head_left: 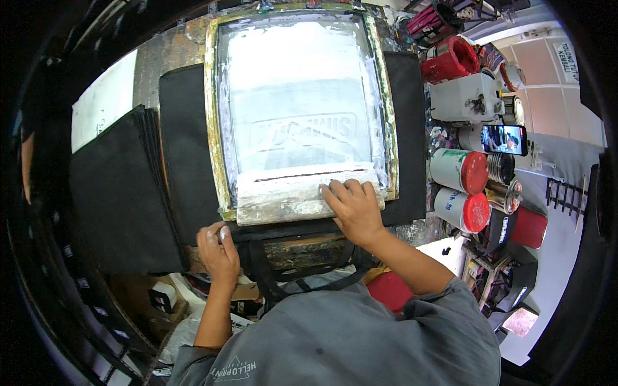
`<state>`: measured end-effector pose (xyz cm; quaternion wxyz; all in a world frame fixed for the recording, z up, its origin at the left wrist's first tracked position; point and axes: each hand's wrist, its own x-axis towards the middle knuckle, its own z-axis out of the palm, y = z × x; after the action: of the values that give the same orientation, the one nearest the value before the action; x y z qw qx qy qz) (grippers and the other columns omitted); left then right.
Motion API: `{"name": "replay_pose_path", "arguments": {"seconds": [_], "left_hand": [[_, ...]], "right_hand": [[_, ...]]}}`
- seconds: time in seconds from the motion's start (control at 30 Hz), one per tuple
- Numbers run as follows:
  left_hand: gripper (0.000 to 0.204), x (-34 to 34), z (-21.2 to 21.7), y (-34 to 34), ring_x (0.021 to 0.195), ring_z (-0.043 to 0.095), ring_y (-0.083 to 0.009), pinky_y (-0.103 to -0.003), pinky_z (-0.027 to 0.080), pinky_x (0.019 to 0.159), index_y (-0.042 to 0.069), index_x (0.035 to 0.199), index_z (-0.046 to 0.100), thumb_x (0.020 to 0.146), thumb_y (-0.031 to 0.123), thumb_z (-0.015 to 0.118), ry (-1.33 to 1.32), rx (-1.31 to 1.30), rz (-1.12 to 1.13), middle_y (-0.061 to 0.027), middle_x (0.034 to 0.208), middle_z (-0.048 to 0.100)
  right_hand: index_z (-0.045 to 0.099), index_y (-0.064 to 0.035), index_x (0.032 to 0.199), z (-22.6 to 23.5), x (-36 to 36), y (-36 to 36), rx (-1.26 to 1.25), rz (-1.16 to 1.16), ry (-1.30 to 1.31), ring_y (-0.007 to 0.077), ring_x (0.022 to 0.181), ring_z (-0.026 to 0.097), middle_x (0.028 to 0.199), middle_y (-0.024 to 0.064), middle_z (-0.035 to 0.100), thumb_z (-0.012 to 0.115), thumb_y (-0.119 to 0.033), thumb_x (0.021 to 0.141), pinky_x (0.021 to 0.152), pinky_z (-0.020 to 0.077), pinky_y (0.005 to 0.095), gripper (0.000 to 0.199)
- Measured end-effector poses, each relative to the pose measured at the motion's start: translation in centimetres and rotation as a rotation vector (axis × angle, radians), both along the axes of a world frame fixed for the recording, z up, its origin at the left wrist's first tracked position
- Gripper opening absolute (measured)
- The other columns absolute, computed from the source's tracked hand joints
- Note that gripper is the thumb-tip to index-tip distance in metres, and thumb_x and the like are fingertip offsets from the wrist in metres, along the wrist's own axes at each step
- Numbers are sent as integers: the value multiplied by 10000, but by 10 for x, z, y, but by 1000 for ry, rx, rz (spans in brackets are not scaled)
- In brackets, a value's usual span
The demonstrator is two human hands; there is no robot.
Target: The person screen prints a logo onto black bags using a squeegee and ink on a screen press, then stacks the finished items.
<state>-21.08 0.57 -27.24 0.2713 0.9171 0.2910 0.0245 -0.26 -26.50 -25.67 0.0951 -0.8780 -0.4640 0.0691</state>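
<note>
- Right hand (353,207) grips the wide squeegee (302,196), fingers curled over its top edge at the right end; palm down, wrist toward the body.
- Squeegee lies across the near end of the screen frame (219,122), paint-caked, spanning almost the full inner width; its ends sit just inside the frame's side rails, little slack left or right.
- Left hand (217,249) closed around the frame's near-left corner/bottom edge, thumb up, fingers tucked under; can't tell exactly what part it pinches.
- Mesh (299,96) beyond the squeegee is coated w/ white ink, open run up to the far rail.
- Black fabric (187,154) under the frame, sticking out on both sides; a stack of black pieces (112,206) to the left, touching its left edge.
- Right of the frame, close by: cans w/ red lids (460,170), a white jug (465,98), a phone (504,139) w/ lit screen. Tight on that side.
- Table's near edge (302,248) sits just below the squeegee, close to the grey-shirted torso (347,334).
</note>
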Motion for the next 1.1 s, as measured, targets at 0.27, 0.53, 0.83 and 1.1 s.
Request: {"name": "replay_pose_path", "arguments": {"seconds": [0.27, 0.53, 0.83, 1.1], "left_hand": [[1167, 2, -34, -25, 1605, 21, -443, -639, -21, 1255, -80, 1625, 185, 838, 606, 707, 289, 252, -56, -238, 1732, 100], [1243, 4, -49, -25, 1601, 8, -451, -667, -19, 1242, -119, 1605, 169, 827, 687, 707, 295, 292, -73, -232, 1739, 25], [1155, 4, -57, -24, 1586, -13, -497, -708, -44, 1213, -207, 1432, 388, 835, 737, 678, 241, 285, -109, -267, 1729, 50], [1182, 5, -58, -26, 1587, -10, -496, -709, -38, 1213, -144, 1512, 331, 806, 720, 721, 257, 263, -107, -260, 1730, 42]], "right_hand": [[617, -104, 1241, -4, 2, 0, 38, 12, -58, 206, 930, 545, 1089, 29, 589, 624, -164, 841, 759, 388, 380, 405], [616, -93, 1356, -4, 0, -2, -62, -4, 98, 248, 1086, 560, 1271, 54, 597, 832, -144, 676, 867, 397, 419, 715], [626, -96, 1250, 1, 5, 1, 10, 15, -32, 190, 940, 553, 1120, 21, 606, 618, -194, 849, 768, 393, 365, 413], [615, -94, 1263, 3, 5, 1, -17, 14, 2, 190, 939, 537, 1126, 20, 587, 608, -199, 861, 771, 381, 375, 415]]}}
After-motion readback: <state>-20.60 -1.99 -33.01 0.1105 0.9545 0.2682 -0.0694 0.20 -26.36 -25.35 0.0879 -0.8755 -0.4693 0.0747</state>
